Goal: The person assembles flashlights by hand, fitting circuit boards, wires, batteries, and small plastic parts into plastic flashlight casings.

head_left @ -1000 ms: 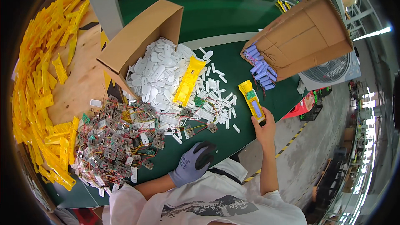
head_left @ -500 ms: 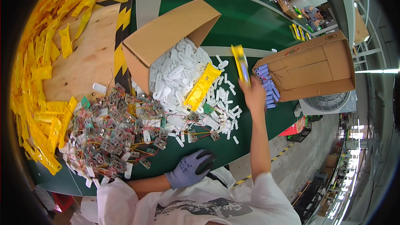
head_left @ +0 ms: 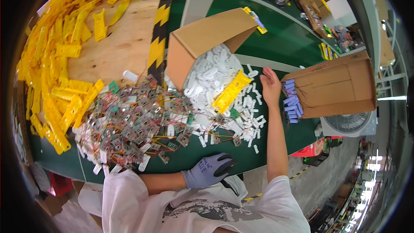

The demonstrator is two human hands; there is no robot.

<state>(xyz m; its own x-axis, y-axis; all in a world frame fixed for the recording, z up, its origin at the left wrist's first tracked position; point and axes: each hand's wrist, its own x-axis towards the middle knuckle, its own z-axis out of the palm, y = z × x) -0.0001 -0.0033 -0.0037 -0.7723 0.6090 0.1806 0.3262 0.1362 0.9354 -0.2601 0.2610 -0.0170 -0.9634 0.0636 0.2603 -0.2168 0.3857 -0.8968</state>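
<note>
My bare right hand (head_left: 271,86) is open and holds nothing, its fingers stretched out over the green table between the white parts and the purple battery cells (head_left: 292,103). Beyond the open cardboard box (head_left: 211,32) lies a yellow plastic housing with a purple cell in it (head_left: 257,20), out of the hand's reach now. My left hand (head_left: 209,170), in a grey glove with black fingertips, rests at the table's near edge with fingers loosely bent and apart; nothing shows in it. Ahead of it, another yellow housing (head_left: 233,91) lies tilted on the heap of white plastic parts (head_left: 211,71).
Wired circuit boards (head_left: 138,121) are heaped at left centre. Many yellow housings (head_left: 69,51) cover a wooden board at far left, edged with striped tape (head_left: 160,30). A cardboard box (head_left: 336,88) lies on its side at right by a fan (head_left: 347,123). A person (head_left: 343,36) sits far back.
My right hand has let go of the yellow housing with the cell, which now lies farther off behind the box. The view has shifted; my left hand stays at the edge.
</note>
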